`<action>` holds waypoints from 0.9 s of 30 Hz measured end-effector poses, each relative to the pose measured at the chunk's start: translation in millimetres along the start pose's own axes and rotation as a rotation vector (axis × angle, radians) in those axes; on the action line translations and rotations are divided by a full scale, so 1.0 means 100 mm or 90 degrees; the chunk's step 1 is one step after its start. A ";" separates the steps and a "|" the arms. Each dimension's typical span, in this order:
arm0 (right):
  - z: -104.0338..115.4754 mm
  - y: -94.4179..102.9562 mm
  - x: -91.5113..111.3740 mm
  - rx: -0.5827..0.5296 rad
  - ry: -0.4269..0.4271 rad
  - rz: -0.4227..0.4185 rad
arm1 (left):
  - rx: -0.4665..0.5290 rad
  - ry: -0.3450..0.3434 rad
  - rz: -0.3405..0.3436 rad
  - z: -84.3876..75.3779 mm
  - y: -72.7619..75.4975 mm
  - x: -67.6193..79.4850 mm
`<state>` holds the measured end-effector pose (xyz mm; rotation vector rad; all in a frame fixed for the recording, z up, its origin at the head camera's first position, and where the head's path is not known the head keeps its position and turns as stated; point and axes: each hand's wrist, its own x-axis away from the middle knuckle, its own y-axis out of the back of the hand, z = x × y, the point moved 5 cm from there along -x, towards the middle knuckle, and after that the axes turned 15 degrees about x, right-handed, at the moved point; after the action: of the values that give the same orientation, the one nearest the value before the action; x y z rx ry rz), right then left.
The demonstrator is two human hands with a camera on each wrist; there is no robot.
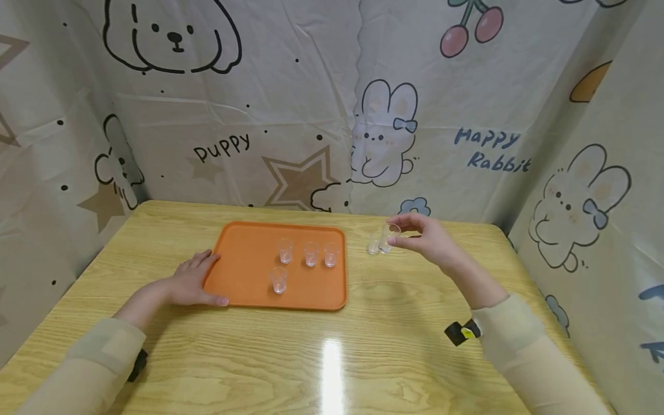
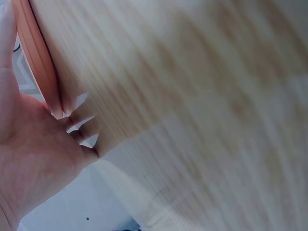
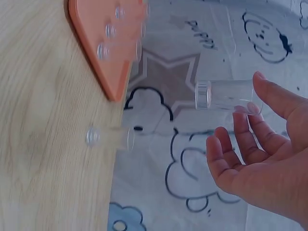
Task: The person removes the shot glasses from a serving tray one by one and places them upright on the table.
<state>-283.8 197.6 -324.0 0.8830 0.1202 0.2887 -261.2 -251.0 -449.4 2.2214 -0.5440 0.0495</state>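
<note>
My right hand (image 1: 427,239) pinches a small clear shot glass (image 3: 226,94) near its rim, between thumb and fingertips. In the right wrist view the glass is lifted off the wooden table, its thick base pointing down at the tabletop. A second shot glass (image 1: 373,245) stands upright on the table, right of the orange tray (image 1: 244,259). Several more glasses (image 1: 310,255) stand upright on the tray, mostly in its right half. At the tray's left end rests my left hand (image 1: 191,280), fingers spread along the edge and thumb at the near left corner.
The wooden table (image 1: 290,357) reaches back to a white cloth backdrop (image 1: 295,104) with cartoon drawings. More of this cloth hangs at both sides. A bright light reflection (image 1: 332,374) lies on the near tabletop.
</note>
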 end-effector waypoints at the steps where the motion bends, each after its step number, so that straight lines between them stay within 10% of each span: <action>1: -0.05 0.03 -0.01 0.003 -0.008 -0.005 | -0.001 0.000 0.000 0.00 0.00 0.00; 27: -1.15 -0.30 -0.40 -0.011 -0.131 -0.101 | -0.012 -0.006 0.007 -0.02 0.01 0.00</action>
<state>-341.9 253.0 -420.0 0.8761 -0.0027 0.0500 -260.8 -249.8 -447.3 2.2015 -0.5600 0.0395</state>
